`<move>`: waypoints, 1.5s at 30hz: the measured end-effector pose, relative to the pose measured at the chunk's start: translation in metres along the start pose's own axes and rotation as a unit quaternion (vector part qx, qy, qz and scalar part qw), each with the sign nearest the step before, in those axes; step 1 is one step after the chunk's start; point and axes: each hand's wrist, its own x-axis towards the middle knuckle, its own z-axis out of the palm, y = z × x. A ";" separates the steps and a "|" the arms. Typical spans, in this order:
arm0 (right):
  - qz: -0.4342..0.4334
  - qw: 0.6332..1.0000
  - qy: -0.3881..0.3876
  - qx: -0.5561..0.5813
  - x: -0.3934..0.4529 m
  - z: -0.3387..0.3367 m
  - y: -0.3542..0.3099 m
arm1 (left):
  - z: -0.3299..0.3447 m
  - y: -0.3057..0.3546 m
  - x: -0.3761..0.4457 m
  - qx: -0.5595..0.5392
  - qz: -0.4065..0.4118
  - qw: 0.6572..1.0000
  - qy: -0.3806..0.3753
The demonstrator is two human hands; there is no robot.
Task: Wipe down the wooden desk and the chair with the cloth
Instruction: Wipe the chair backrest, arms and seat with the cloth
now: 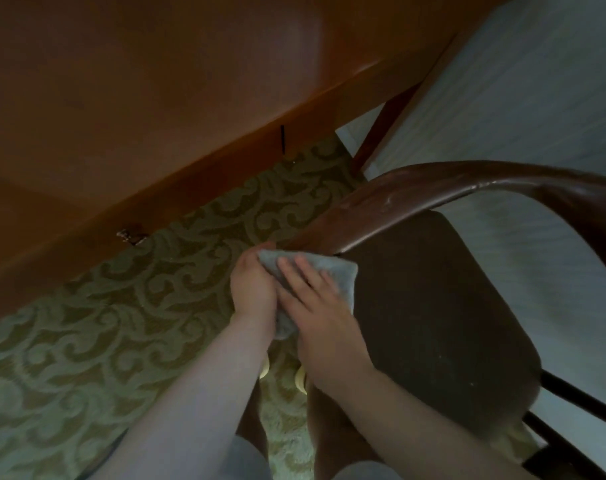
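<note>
Left hand grips the cloth; right hand fingers lie straight on it, by the chair.

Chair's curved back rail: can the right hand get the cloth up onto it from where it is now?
Probably yes. The right hand lies flat on the cloth at the near end of the curved back rail, and nothing sits between them. The left hand holds the cloth's other edge and may need to let go.

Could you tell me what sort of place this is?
Probably a hotel room or bedroom: a green scroll-patterned carpet, a glossy reddish wooden desk and a dark curved-back wooden chair beside a pale textured wall.
</note>
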 end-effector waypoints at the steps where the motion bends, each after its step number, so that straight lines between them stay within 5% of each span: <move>1: -0.034 0.999 -0.009 0.005 0.009 -0.005 0.007 | 0.000 0.002 0.000 0.010 0.012 1.000 0.004; 4: -0.011 0.999 0.029 0.009 0.028 -0.026 0.046 | 0.004 0.007 -0.010 0.137 0.174 0.975 -0.012; 7: 0.147 0.982 0.112 0.042 0.011 -0.018 0.038 | 0.011 0.003 -0.016 0.331 0.328 0.885 0.022; 12: 0.052 0.994 0.067 0.075 0.020 -0.016 0.034 | 0.021 0.019 -0.005 0.407 0.417 0.812 0.023; 15: 0.097 0.988 0.099 0.061 0.019 -0.039 0.074 | 0.041 0.027 -0.003 0.448 0.432 0.783 -0.022; 18: 0.207 0.963 0.137 0.103 0.008 -0.023 0.044 | 0.058 0.025 -0.010 0.486 0.415 0.768 -0.031; 20: 0.173 0.970 0.110 0.127 0.008 -0.017 0.035 | 0.058 0.023 -0.013 0.514 0.414 0.751 0.014; 24: 0.046 0.999 0.020 -0.020 0.019 -0.061 0.102 | 0.058 0.019 -0.018 0.555 0.438 0.706 0.042; 28: 0.197 0.976 0.089 0.013 0.014 -0.051 0.083 | 0.064 0.020 -0.017 0.611 0.412 0.674 0.050; 30: 0.147 0.985 0.068 0.056 0.018 -0.036 0.066 | 0.064 0.021 -0.017 0.635 0.390 0.664 0.059; 33: 0.018 0.999 0.015 -0.024 0.034 -0.061 0.106 | 0.064 0.022 -0.016 0.619 0.375 0.688 0.055; 38: 0.219 0.967 0.121 0.053 0.034 -0.055 0.084 | 0.066 0.023 -0.018 0.610 0.387 0.689 0.050; 40: 0.166 0.978 0.081 0.099 0.034 -0.040 0.063 | 0.065 0.023 -0.018 0.617 0.375 0.690 0.049; 43: 0.032 0.999 0.016 0.002 0.044 -0.069 0.113 | 0.065 0.022 -0.016 0.606 0.374 0.700 0.042; 45: 0.114 0.991 0.062 -0.013 0.048 -0.092 0.141 | 0.066 0.022 -0.016 0.596 0.387 0.702 0.045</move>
